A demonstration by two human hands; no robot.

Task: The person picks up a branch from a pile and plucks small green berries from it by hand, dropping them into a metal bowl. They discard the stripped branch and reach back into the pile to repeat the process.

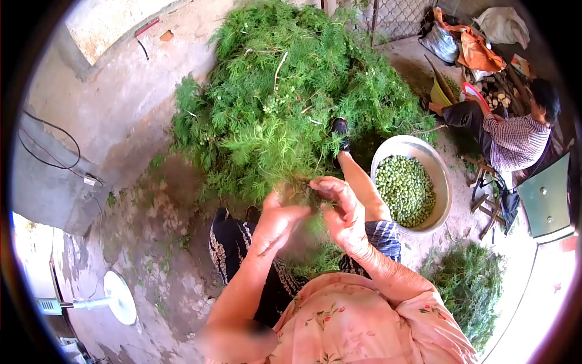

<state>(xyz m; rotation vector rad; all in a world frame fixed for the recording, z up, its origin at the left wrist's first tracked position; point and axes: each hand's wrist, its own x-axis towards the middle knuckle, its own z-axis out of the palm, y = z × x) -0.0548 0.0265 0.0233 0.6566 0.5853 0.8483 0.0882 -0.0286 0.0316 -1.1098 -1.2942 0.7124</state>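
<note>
A feathery green evergreen sprig [267, 150] fans out beyond my hands, its lower end between them. My left hand [279, 221] is closed around its base; motion smears the fingers. Close by on the right, my right hand [344, 213] has its fingers bent in, with the fingertips at a dark bit of the stem. Just past the sprig rises a big heap of cut evergreen branches [303, 73]. To the right of my right hand stands a wide metal basin [445, 182] holding many small round green cones [405, 191].
A smaller pile of greenery [467, 285] lies at lower right. Another person [518, 136] sits at the right beside a yellow container [441, 94], holding a red-rimmed dish. A white pedestal fan [120, 297] stands at lower left. Near the person are wooden stools [488, 212] and a green panel [545, 197].
</note>
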